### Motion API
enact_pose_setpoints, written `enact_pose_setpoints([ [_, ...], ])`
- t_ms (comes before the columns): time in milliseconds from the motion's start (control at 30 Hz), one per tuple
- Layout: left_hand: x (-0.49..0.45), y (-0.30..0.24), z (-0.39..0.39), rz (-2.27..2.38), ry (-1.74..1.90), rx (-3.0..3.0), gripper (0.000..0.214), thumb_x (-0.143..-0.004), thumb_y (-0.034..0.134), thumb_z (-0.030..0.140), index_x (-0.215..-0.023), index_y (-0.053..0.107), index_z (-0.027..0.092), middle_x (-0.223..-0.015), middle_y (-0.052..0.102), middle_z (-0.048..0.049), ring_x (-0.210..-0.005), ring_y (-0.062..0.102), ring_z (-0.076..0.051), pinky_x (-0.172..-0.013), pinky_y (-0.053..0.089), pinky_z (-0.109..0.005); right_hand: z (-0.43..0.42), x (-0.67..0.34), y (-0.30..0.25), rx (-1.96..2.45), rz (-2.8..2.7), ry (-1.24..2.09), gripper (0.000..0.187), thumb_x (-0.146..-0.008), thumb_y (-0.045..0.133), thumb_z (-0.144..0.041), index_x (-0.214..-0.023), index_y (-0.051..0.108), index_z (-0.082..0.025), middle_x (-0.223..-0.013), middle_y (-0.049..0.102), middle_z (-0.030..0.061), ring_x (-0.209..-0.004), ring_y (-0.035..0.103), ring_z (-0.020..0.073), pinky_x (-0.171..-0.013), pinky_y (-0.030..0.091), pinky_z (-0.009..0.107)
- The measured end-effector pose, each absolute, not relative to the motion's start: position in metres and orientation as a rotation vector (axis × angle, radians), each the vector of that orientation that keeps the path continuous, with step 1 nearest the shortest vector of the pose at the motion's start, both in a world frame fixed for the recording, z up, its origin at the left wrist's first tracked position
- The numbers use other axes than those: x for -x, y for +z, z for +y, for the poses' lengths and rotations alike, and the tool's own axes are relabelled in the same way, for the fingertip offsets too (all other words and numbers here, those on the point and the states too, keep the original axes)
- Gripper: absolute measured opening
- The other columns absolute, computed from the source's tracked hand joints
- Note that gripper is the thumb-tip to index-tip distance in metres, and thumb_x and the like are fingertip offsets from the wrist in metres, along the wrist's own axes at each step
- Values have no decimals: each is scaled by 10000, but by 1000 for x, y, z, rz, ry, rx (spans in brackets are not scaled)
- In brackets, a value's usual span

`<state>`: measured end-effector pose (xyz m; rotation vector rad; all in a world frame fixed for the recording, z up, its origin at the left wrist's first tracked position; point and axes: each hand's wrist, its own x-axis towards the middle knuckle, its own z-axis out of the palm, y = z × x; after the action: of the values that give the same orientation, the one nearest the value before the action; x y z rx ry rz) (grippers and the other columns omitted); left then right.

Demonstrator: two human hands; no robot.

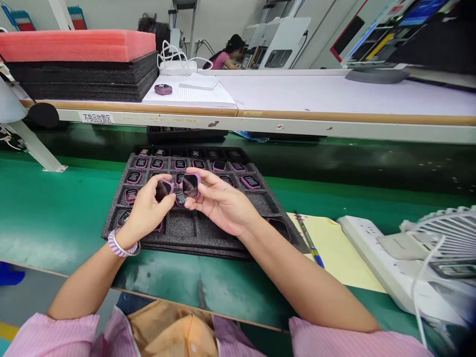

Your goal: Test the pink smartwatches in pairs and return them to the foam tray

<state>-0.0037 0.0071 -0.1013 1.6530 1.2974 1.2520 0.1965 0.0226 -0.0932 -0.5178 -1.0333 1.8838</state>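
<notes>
At the near edge the pink sleeves [59,337] are cut off by the bottom of the view, and beyond them the forearms cover parts of the dark foam tray [180,225] on the green bench [167,282], so some compartments below the hands cannot be made out. The left hand [150,204] is curled partly closed, thumb and fingers pinching a purple-rimmed watch [163,189] whose face is partly covered by the grip. The right hand [223,201] is also half closed, its thumb and fingertips holding a second watch [191,185] by the edges, dark screen toward the viewer. Both watches are above the tray's middle, just beside each other, the second to the right of the first. More purple-rimmed watches [250,182] sit in compartments around and beyond the hands, their screen text too small to read. To the right, a fan [446,230] runs out of view. Farther off, past the shelf [297,99], a co-worker [222,58] is partly hidden by the shelf edge.
</notes>
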Motion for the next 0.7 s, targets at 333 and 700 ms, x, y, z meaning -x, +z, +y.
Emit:
enact_pose_setpoints([
  [333,1,-106,6,1278,1349,-1686,478,-803,649,361,-1233,587,162,-1086,674,-73,-959,637,-193,-831,518,-320,22,-189,-104,489,-927,2009,490,-859,921,-227,-1280,673,-250,-957,759,-13,-814,772,140,-800,628,219],
  [700,1,-105,4,1326,1383,-1775,396,-816,609,300,-1193,595,177,-1065,697,-54,-929,657,-182,-835,538,-312,20,-187,-101,453,-978,1985,355,-900,809,-159,-1224,692,-245,-980,702,-24,-738,712,120,-760,606,244],
])
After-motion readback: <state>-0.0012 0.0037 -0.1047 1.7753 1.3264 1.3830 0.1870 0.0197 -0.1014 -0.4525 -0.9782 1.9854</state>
